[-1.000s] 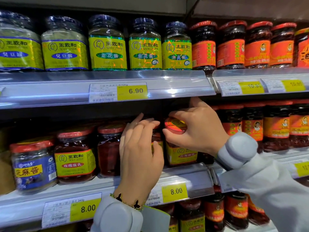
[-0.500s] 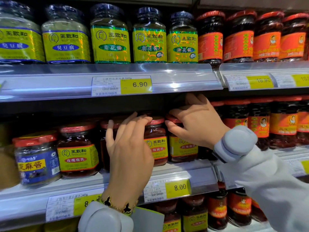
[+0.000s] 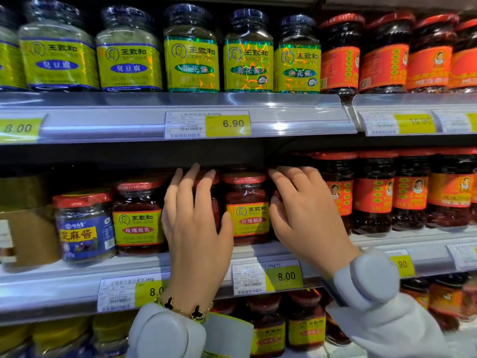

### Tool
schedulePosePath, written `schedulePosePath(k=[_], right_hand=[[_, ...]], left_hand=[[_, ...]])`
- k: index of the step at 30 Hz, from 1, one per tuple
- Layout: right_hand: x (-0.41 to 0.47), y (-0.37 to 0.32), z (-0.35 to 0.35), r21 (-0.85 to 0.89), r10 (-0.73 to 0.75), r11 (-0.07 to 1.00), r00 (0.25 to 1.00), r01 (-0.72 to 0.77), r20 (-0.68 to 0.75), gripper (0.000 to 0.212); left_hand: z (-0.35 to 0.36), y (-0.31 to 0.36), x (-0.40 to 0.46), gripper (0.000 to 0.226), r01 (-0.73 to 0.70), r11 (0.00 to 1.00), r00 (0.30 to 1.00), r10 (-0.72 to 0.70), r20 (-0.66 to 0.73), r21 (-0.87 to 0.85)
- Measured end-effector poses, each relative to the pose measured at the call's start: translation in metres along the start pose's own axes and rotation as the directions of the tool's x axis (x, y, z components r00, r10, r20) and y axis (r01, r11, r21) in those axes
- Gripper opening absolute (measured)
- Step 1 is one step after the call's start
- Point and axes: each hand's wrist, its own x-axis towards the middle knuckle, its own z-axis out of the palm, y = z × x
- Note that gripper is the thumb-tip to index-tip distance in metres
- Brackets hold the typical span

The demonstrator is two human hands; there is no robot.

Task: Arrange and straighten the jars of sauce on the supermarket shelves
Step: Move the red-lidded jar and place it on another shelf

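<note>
Left hand: the left hand reaches into the middle shelf with fingers straight and slightly spread, laid against the front of a red-lidded jar that it mostly hides; it holds nothing.
Right hand: the right hand has fingers curved over the top and thumb at the side of another jar, almost wholly hidden; whether it truly grips it I cannot tell.
Jar between hands: a squat glass jar with a red shrink-wrapped lid, dark red contents and a glossy yellow-and-red label stands upright between the two hands, near the shelf's front edge.
Left neighbours: a like jar with a yellow label stands just beside the left hand; next to it a faceted glass jar with a blue label and red lid.
Right neighbours: tall round jars of dark chilli sauce with orange-red labels stand in a close row.
Upper shelf: pale and green jars with yellow labels under dark plastic caps, wrapped in shiny film.
Shelf edge: the middle shelf carries a clear plastic rail with a yellow price tag.
Wrists: white rounded cuffs; a gold bracelet with black clover charms on the left.
</note>
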Motion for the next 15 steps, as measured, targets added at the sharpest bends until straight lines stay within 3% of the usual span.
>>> schedulePosePath(k=[4,10,15], right_hand=[[-0.006,-0.005,-0.004,0.052,0.018,0.999,0.999,-0.016,-0.034,0.049],[0.008,-0.005,-0.001,-0.168,0.066,0.984,0.998,-0.061,0.024,0.051],[0.012,-0.004,-0.001,-0.169,0.078,0.983,0.995,-0.066,0.067,0.044]], left_hand=[[-0.004,-0.004,-0.001,0.069,0.078,0.996,0.997,-0.078,0.019,0.034],[-0.009,-0.007,-0.006,0.079,0.101,0.993,0.993,-0.104,0.048,0.057],[-0.005,-0.006,-0.008,0.082,0.085,0.991,0.994,-0.092,0.067,0.102]])
